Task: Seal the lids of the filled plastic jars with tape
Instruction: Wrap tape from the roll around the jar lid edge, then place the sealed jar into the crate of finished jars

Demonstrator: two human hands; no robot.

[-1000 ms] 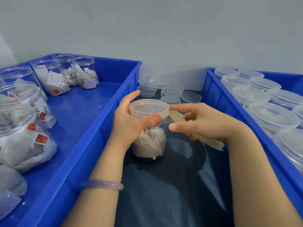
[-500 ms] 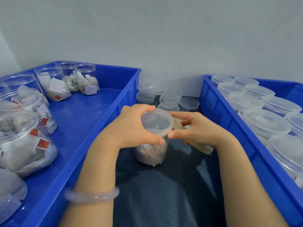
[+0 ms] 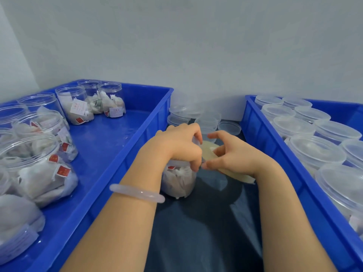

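A clear plastic jar (image 3: pixel 177 181) filled with white tea bags stands on the dark surface between two blue crates. My left hand (image 3: pixel 177 147) covers its lid from above, fingers wrapped over the rim, so the lid is mostly hidden. My right hand (image 3: pixel 233 156) is just to the jar's right, holding a pale yellowish tape roll (image 3: pixel 209 154). Its thumb and fingertips meet my left fingertips at the lid's edge. Whether a tape strip runs between them cannot be made out.
The left blue crate (image 3: pixel 121 158) holds several filled open jars (image 3: pixel 39 169). The right blue crate (image 3: pixel 261 138) holds several lidded jars (image 3: pixel 316 152). Loose clear lids (image 3: pixel 228 127) are stacked against the wall behind my hands. Dark surface (image 3: pixel 206 232) lies in front.
My left hand turned over the lid, from gripping its side to covering its top. My right hand with the tape roll closed in to the lid's edge. The view tilted upward.
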